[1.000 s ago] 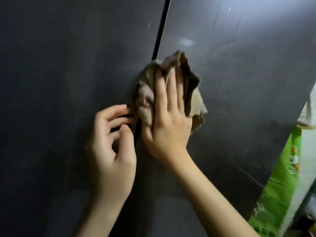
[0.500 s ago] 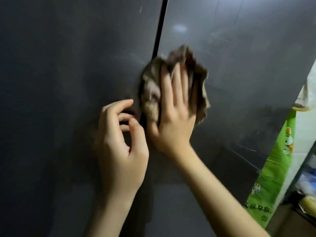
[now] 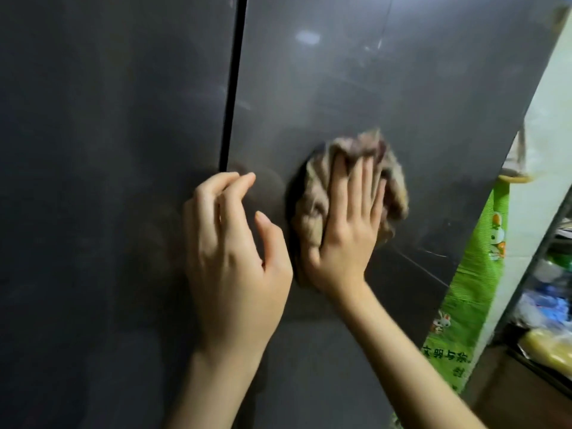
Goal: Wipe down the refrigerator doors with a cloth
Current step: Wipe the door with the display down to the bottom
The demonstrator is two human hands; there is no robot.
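Sliding rightward since the earlier frame, the cloth (image 3: 312, 212) is now lying wholly on the right refrigerator door (image 3: 402, 72), clear of the dark gap (image 3: 233, 82) between the doors. The right hand (image 3: 343, 230) is pressing it flat against that door, fingers straight and close together. The left hand (image 3: 235, 258) is covering the gap's lower stretch, fingers loosely curled and gripping nothing; whether its tips are touching the surface cannot be told. A green printed bag (image 3: 473, 274) is showing past the right door's edge.
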